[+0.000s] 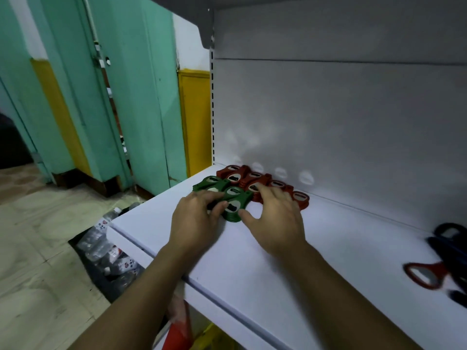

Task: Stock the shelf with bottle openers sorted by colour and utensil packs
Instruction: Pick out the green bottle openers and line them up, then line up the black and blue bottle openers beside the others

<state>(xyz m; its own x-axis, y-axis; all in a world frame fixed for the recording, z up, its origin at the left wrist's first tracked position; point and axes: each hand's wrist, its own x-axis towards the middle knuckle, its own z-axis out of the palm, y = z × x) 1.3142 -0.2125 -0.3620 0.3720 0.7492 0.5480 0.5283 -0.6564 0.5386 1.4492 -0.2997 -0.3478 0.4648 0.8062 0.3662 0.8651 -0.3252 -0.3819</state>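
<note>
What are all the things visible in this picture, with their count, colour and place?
shelf: one, white, front right.
green bottle openers: at least three, green, left end of the shelf, in front of the red ones.
red bottle openers: about six, red, row along the back wall.
loose red opener: one, red, right edge of the shelf.
dark openers: several, dark blue or black, blurred, far right.
water bottles: one pack, clear, on the floor left of the shelf.
left hand: pinches the green bottle openers.
right hand: open, over the red row.
</note>
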